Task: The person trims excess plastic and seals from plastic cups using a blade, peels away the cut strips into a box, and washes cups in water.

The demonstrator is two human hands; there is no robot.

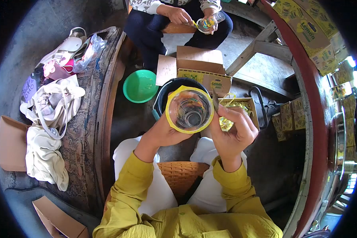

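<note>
A clear plastic cup with a yellow film rim faces up at me, its inside visible. My left hand is wrapped round its left side and underside; most of those fingers are hidden behind it. At the cup's right edge, my right hand pinches a small dark knife, its blade pointing away from me beside the yellow rim. Behind the cup stands a dark bucket, partly covered by it. Yellow strips fill an open box just beyond my right hand.
Across from me, a co-worker's hands hold another clear cup. A green basin and an open carton stand on the floor between us. Bags lie on the carved bench at left. Yellow cartons line the red-edged table at right.
</note>
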